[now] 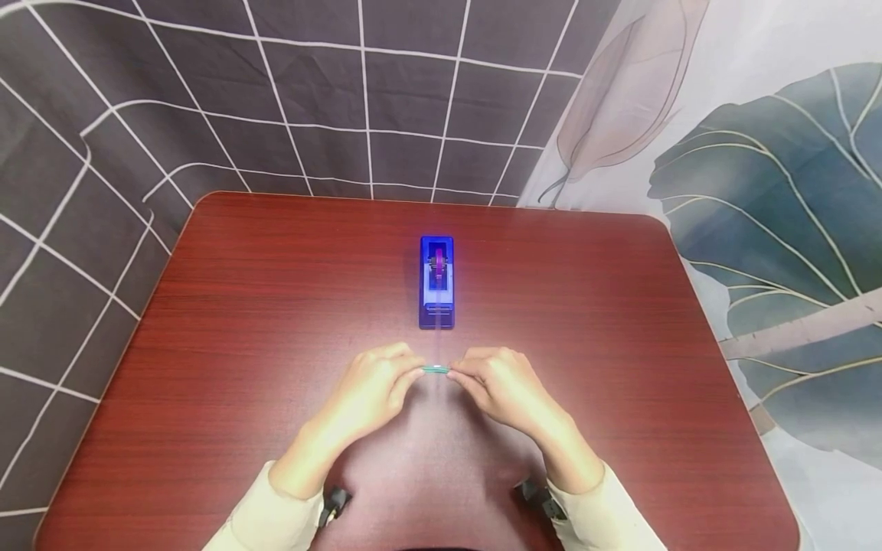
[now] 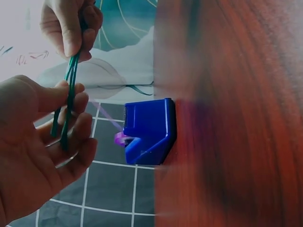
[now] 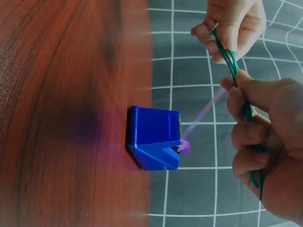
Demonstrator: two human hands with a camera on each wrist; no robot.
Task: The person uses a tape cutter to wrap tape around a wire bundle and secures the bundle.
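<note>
Between my two hands stretches a small bundle of thin green cords [image 1: 436,370]. The left hand [image 1: 375,386] pinches one end between thumb and fingertips; loose ends hang over its palm in the left wrist view. My right hand [image 1: 506,386] pinches the other part, with its lower fingers curled around the cord ends [image 3: 255,177]. In front of the hands stands a blue tape dispenser [image 1: 437,315] with a purple-cored roll [image 1: 439,262]. A clear strip of tape [image 3: 203,113] runs from it to the cords; fingers hide where it meets them.
The dispenser stands on a reddish-brown wooden table [image 1: 276,291]. Behind and to the left hangs a dark gridded cloth [image 1: 406,92]; a leaf-patterned curtain [image 1: 779,191] hangs at the right. Dark wrist straps [image 1: 334,506] show at both sleeves.
</note>
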